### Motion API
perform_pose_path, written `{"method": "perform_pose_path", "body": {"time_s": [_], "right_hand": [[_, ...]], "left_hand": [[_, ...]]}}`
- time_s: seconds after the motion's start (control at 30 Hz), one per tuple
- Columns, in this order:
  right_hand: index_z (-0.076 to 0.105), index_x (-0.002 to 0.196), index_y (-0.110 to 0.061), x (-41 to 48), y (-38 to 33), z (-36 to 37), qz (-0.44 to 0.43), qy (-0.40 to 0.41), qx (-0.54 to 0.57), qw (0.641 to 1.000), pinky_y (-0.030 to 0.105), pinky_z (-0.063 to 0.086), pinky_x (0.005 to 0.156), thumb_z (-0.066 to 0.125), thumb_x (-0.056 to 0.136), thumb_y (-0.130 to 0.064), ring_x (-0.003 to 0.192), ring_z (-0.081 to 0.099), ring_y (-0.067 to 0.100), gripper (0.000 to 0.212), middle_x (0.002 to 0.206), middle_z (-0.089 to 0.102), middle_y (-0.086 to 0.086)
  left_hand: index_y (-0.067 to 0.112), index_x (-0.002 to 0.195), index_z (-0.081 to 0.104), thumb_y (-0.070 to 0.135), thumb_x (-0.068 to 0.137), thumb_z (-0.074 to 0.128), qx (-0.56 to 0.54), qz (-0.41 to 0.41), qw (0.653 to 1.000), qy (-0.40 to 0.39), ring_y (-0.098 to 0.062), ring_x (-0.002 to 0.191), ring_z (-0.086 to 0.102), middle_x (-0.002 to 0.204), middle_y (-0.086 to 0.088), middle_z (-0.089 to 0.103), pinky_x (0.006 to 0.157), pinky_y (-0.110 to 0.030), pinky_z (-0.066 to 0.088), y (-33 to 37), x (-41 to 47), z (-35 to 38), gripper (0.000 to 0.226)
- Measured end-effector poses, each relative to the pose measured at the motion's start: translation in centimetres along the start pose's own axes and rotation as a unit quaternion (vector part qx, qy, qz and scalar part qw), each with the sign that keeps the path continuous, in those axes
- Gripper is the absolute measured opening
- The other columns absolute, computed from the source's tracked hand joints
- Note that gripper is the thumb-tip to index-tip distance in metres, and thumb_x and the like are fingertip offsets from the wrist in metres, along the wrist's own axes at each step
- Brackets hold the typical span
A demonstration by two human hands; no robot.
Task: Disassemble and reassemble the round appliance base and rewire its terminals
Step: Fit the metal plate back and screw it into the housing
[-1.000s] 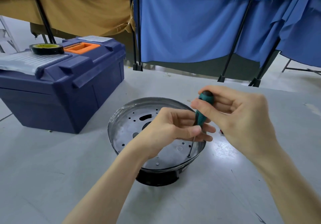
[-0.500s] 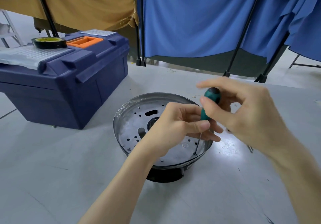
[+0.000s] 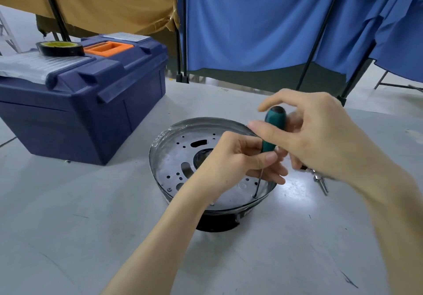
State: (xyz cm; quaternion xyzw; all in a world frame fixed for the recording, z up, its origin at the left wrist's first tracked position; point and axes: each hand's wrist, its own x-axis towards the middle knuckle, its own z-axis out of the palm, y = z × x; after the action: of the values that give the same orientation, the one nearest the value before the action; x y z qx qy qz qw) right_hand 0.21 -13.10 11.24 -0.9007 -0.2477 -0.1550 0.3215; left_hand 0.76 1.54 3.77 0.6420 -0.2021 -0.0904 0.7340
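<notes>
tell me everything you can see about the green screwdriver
The screwdriver has a teal, plastic-looking handle with a black cap and a thin dark metal shaft. It stands nearly upright, leaning slightly, with its tip down at a hole near the close rim of the round appliance base. The right hand pinches the upper handle. The left hand pinches it where handle meets shaft.

Grey work surface (image 3: 68,226) carries: round appliance base (image 3: 170,157) at centre, navy toolbox (image 3: 80,121) (left, well apart), small metal tool (image 3: 321,183) right of base.
</notes>
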Motion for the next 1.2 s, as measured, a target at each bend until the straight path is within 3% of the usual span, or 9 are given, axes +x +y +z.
{"method": "perform_pose_path", "body": {"time_s": [0.1, 0.27, 0.43, 0.53, 0.7, 0.9, 1.03, 1.1, 1.2], "right_hand": [[0.06, 0.075, -0.015, -0.4, 0.2, 0.5, -0.011, 0.03, 0.032, 0.999, 0.018, 0.04, 0.036, 0.07, 0.087, -0.026, 0.029, 0.05, 0.013, 0.019, 0.042, 0.058, 0.001], [0.044, 0.057, -0.013, -0.1, 0.3, 2.2, 0.055, 0.17, -0.136, 0.974, 0.036, 0.04, 0.052, 0.065, 0.086, -0.035, 0.048, 0.046, 0.027, 0.043, 0.048, 0.046, 0.005], [0.059, 0.066, -0.012, -0.3, 0.0, 0.8, 0.054, 0.072, -0.108, 0.99, 0.04, 0.052, 0.05, 0.064, 0.076, -0.061, 0.048, 0.055, 0.021, 0.05, 0.053, 0.054, 0.004], [0.061, 0.087, -0.022, -0.2, -0.2, 0.5, 0.001, 0.038, -0.05, 0.998, 0.03, 0.049, 0.05, 0.066, 0.081, -0.041, 0.053, 0.055, 0.015, 0.021, 0.059, 0.057, -0.003], [0.054, 0.072, -0.008, -0.3, 0.1, 1.2, 0.007, 0.111, -0.094, 0.989, 0.039, 0.048, 0.048, 0.068, 0.084, -0.029, 0.048, 0.052, 0.024, 0.028, 0.054, 0.052, 0.003], [0.043, 0.059, -0.01, -0.6, -0.1, 2.1, 0.07, 0.17, -0.253, 0.95, 0.031, 0.026, 0.051, 0.056, 0.088, -0.05, 0.052, 0.039, 0.027, 0.051, 0.052, 0.04, 0.003], [0.064, 0.074, -0.018, 0.0, 0.1, -0.2, 0.003, 0.028, -0.081, 0.996, 0.033, 0.045, 0.049, 0.057, 0.082, -0.06, 0.045, 0.052, 0.021, 0.044, 0.051, 0.057, 0.004], [0.065, 0.09, -0.026, 0.1, 0.0, -0.6, -0.031, -0.022, 0.008, 0.999, 0.023, 0.046, 0.048, 0.064, 0.084, -0.041, 0.042, 0.057, 0.016, 0.017, 0.053, 0.063, 0.002], [0.067, 0.085, -0.015, 0.4, 0.1, 0.1, -0.07, 0.006, 0.009, 0.997, 0.008, 0.038, 0.042, 0.07, 0.086, -0.021, 0.031, 0.054, 0.013, 0.007, 0.044, 0.059, -0.002]], "left_hand": [[-0.01, 0.098, 0.065, -0.006, 0.094, 0.053, -0.006, 0.011, 1.0, -0.006, -0.041, 0.083, 0.071, 0.09, -0.027, 0.069, 0.087, -0.049, 0.057, 0.0, -0.3, 0.0, 0.013], [-0.013, 0.099, 0.065, -0.004, 0.084, 0.07, 0.03, 0.028, 0.998, 0.056, -0.03, 0.071, 0.072, 0.09, -0.034, 0.068, 0.067, -0.026, 0.058, -0.5, -0.3, 1.1, 0.018], [-0.014, 0.097, 0.064, -0.009, 0.092, 0.055, 0.038, 0.012, 0.999, 0.028, -0.026, 0.071, 0.072, 0.081, -0.023, 0.07, 0.07, -0.029, 0.059, -0.3, -0.3, 0.5, 0.011], [-0.01, 0.097, 0.064, -0.008, 0.096, 0.049, 0.044, 0.004, 0.999, 0.019, -0.027, 0.074, 0.072, 0.083, -0.019, 0.07, 0.073, -0.031, 0.06, -0.2, -0.4, 0.2, 0.015], [-0.005, 0.1, 0.066, -0.004, 0.093, 0.058, 0.035, 0.01, 0.999, 0.013, -0.026, 0.076, 0.073, 0.091, -0.025, 0.071, 0.067, -0.022, 0.055, 0.0, -0.6, 0.5, 0.011], [-0.002, 0.092, 0.071, 0.003, 0.089, 0.068, 0.057, 0.015, 0.998, 0.014, -0.023, 0.068, 0.072, 0.076, -0.012, 0.071, 0.058, -0.016, 0.051, 0.2, -0.1, 1.0, 0.007], [-0.001, 0.09, 0.067, 0.0, 0.094, 0.058, 0.043, -0.003, 0.999, 0.001, -0.033, 0.075, 0.073, 0.08, -0.017, 0.072, 0.068, -0.032, 0.06, 0.3, -0.1, 0.0, 0.01], [0.0, 0.09, 0.066, -0.002, 0.096, 0.053, 0.031, -0.003, 1.0, -0.006, -0.037, 0.081, 0.073, 0.082, -0.017, 0.072, 0.08, -0.042, 0.06, 0.3, -0.4, -0.6, 0.014], [-0.006, 0.1, 0.065, 0.0, 0.099, 0.047, 0.04, -0.004, 0.999, -0.011, -0.033, 0.086, 0.073, 0.087, -0.018, 0.073, 0.086, -0.044, 0.058, 0.1, -0.7, -0.8, 0.018]]}}
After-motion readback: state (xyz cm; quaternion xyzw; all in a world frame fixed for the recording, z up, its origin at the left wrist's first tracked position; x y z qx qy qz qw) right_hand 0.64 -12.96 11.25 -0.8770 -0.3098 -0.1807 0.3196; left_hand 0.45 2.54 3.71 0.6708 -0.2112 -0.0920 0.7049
